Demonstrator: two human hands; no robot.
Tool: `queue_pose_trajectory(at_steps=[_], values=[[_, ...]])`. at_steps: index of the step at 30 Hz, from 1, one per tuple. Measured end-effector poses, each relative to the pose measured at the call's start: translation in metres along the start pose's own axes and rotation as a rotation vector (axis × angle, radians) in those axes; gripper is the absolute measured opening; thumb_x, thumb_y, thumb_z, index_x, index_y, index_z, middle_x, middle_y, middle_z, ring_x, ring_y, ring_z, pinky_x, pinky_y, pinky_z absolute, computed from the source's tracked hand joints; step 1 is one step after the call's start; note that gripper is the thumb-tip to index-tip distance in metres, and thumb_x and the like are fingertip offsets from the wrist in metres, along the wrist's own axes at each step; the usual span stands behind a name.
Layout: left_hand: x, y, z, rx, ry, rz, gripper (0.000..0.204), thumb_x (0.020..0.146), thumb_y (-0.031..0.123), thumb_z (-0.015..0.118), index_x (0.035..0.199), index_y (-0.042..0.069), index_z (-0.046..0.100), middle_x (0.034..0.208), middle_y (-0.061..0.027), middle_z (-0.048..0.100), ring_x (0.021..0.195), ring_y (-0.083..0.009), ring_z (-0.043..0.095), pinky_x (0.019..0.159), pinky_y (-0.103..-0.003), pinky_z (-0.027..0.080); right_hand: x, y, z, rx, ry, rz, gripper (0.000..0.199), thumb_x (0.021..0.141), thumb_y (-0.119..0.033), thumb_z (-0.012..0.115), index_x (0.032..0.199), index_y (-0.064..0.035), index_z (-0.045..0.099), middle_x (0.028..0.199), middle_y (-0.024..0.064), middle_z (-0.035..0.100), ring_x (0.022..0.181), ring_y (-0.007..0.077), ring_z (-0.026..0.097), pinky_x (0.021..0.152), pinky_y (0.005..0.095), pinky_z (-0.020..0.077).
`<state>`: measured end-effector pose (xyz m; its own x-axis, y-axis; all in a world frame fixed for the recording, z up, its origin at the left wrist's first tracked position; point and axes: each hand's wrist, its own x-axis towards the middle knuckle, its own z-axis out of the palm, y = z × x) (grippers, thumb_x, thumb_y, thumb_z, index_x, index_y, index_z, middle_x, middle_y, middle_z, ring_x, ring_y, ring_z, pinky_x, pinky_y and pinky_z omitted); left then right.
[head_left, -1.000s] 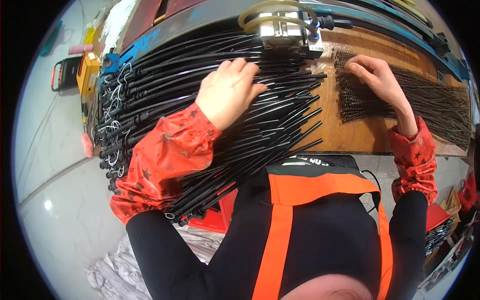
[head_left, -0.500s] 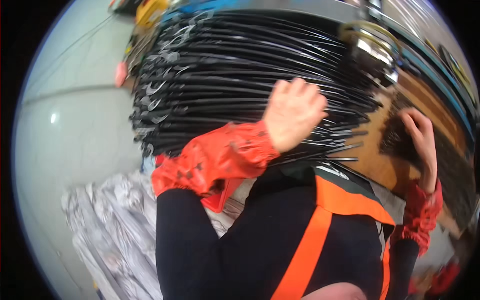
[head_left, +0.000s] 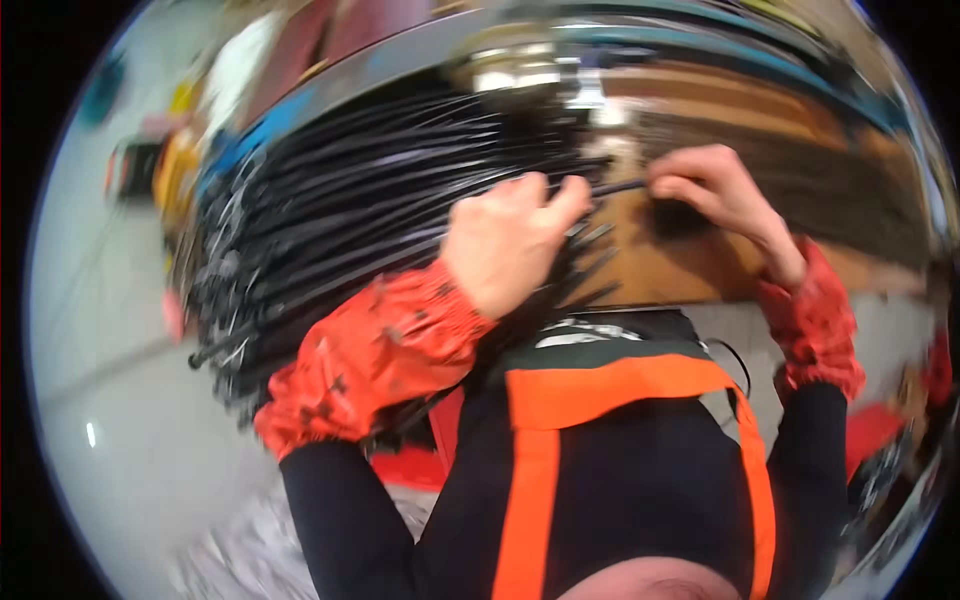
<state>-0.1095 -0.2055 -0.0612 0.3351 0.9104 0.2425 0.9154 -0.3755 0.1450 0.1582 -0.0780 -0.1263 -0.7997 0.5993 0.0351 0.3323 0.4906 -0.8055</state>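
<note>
A big heap of long black rods (head_left: 350, 220) lies across the left half of a brown wooden bench (head_left: 690, 270). My left hand (head_left: 510, 245) rests on the heap's right end, fingers closed around one black rod (head_left: 610, 187) near its tip. My right hand (head_left: 715, 195) pinches the same rod's end from the right, just above the bench. Both forearms wear red sleeve covers. The picture is blurred by head motion.
A pile of short dark pieces (head_left: 860, 200) lies on the bench's right part. A metal fixture (head_left: 540, 75) stands at the bench's back edge. Grey floor (head_left: 110, 400) spreads to the left, with orange and red items (head_left: 160, 170) beside the heap.
The view has swung back toward the bench. My two hands, apart before, have come together at one rod's end; the left hand has closed on it.
</note>
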Motion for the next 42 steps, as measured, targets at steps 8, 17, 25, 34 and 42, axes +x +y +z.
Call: queue_pose_trajectory(at_steps=[8,17,25,34,42], values=[[0.046,0.026,0.010,-0.056,-0.119,0.196,0.012,0.093,0.023,0.067,0.104,0.018,0.065,0.064,-0.0055,0.051,0.054,-0.0268,0.060,0.046,-0.040,0.046,-0.044,-0.016,0.005,0.060,0.337,-0.090,0.028,0.092,-0.015,0.069,0.118,-0.0046,0.071,0.080,0.0110,0.066,0.073,0.0238,0.065,0.066,0.0347,0.0513],[0.069,0.038,0.011,0.009,-0.160,0.311,0.010,0.094,0.018,0.062,0.093,0.011,0.055,0.072,-0.0070,0.054,0.064,-0.0269,0.063,0.052,-0.041,0.048,-0.044,-0.022,0.013,-0.506,0.494,-0.356,0.053,0.077,-0.011,0.065,0.130,-0.0039,0.061,0.084,0.0083,0.065,0.081,0.0268,0.065,0.065,0.0381,0.0557],[0.167,0.028,-0.034,0.008,0.013,0.571,0.049,0.079,-0.004,0.059,0.128,0.003,0.059,0.086,-0.0122,0.054,0.081,-0.0298,0.058,0.070,-0.041,0.050,-0.101,0.054,-0.085,-0.506,1.025,0.070,0.044,0.087,-0.021,0.077,0.128,-0.0104,0.066,0.080,0.0149,0.069,0.064,0.0272,0.066,0.059,0.0379,0.0546],[0.232,0.042,0.003,0.033,0.008,0.726,0.059,0.088,0.014,0.067,0.145,0.014,0.050,0.077,-0.0063,0.050,0.070,-0.0245,0.057,0.064,-0.037,0.051,-0.113,0.065,-0.148,-0.572,1.071,-0.012,0.035,0.084,-0.025,0.080,0.116,-0.0115,0.073,0.099,0.0123,0.074,0.076,0.0274,0.072,0.066,0.0354,0.0570],[0.242,0.051,0.023,-0.114,-0.093,0.655,0.034,0.090,0.008,0.065,0.122,0.005,0.057,0.085,-0.0150,0.062,0.081,-0.0351,0.065,0.068,-0.044,0.053,-0.162,0.090,-0.189,-0.724,1.299,0.137,0.012,0.083,-0.017,0.077,0.094,-0.0113,0.075,0.075,0.0082,0.069,0.064,0.0237,0.066,0.059,0.0329,0.0538]])
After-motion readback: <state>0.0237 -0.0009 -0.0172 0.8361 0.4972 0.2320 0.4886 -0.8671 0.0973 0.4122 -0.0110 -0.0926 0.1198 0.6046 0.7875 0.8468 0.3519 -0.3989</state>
